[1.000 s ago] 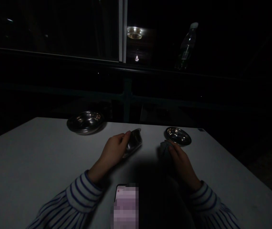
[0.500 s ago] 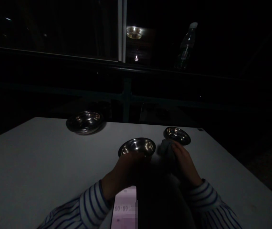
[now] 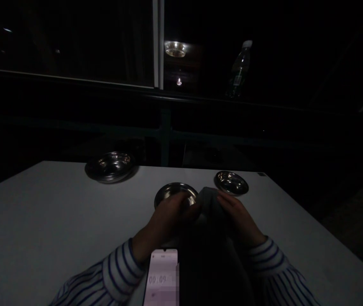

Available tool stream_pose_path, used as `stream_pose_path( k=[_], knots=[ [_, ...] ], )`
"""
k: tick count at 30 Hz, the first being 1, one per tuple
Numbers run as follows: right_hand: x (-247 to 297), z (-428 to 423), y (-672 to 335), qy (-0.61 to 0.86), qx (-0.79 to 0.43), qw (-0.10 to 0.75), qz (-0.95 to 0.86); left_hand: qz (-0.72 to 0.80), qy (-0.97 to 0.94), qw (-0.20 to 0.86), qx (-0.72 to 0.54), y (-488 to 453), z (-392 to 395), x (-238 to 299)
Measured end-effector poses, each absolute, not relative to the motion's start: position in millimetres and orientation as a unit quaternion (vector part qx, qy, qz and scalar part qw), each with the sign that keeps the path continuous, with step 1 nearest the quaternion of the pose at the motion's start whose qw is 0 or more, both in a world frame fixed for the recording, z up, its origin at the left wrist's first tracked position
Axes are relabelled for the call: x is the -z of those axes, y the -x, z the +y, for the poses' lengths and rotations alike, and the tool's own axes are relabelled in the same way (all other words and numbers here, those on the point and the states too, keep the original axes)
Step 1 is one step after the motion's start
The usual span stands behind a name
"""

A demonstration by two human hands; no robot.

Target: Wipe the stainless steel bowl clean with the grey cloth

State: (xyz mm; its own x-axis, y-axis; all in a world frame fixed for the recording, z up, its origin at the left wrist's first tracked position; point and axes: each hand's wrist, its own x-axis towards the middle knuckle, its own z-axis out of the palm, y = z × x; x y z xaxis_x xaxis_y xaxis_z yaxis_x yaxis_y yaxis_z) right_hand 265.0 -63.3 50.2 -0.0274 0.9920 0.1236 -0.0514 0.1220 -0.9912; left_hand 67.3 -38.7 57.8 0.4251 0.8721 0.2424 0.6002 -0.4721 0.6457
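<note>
A shiny metal bowl [image 3: 168, 189] sits on the table, its near side hidden behind my left hand [image 3: 170, 216]. The fingers of that hand are bent and meet the left edge of a dark grey cloth [image 3: 209, 197]; its lower fingers are lost in shadow. My right hand [image 3: 240, 219] is closed on the cloth from the right, with the fingertips near its top fold. The cloth's lower part fades into the dark. Just beyond the right hand lies a shallow metal dish [image 3: 231, 182].
Stacked metal bowls [image 3: 109, 168] stand at the white table's [image 3: 73, 221] far left edge. A phone [image 3: 162, 272] showing a timer lies near my left wrist. Behind the table, a plastic bottle [image 3: 240, 70] stands by a dark window with a pale frame [image 3: 158, 42].
Both hands have drawn closer together. My right hand has moved the cloth left towards the bowl, and my left fingers now reach it. The view has shifted slightly.
</note>
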Motion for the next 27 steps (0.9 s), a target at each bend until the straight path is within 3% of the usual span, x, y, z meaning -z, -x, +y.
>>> stream_pose_path(
  k=[6,12,18,23,27],
  knots=[
    [-72,-59,-255,0.400,-0.512,0.510,-0.563,0.427,-0.775,0.336,-0.323,-82,-28,-87],
    [-98,-51,-260,0.469,-0.433,0.451,-0.625,0.455,-0.701,0.362,-0.413,-79,-26,-105],
    [-109,-43,-256,0.456,-0.438,0.401,-0.663,0.458,-0.626,0.434,-0.458,-67,-28,-118],
    [-105,-41,-251,0.499,-0.281,0.420,-0.704,0.458,-0.585,0.470,-0.476,-62,-24,-113],
    [-107,-49,-245,0.471,-0.142,0.381,-0.783,0.467,-0.572,0.470,-0.483,-65,-28,-115]
  ],
)
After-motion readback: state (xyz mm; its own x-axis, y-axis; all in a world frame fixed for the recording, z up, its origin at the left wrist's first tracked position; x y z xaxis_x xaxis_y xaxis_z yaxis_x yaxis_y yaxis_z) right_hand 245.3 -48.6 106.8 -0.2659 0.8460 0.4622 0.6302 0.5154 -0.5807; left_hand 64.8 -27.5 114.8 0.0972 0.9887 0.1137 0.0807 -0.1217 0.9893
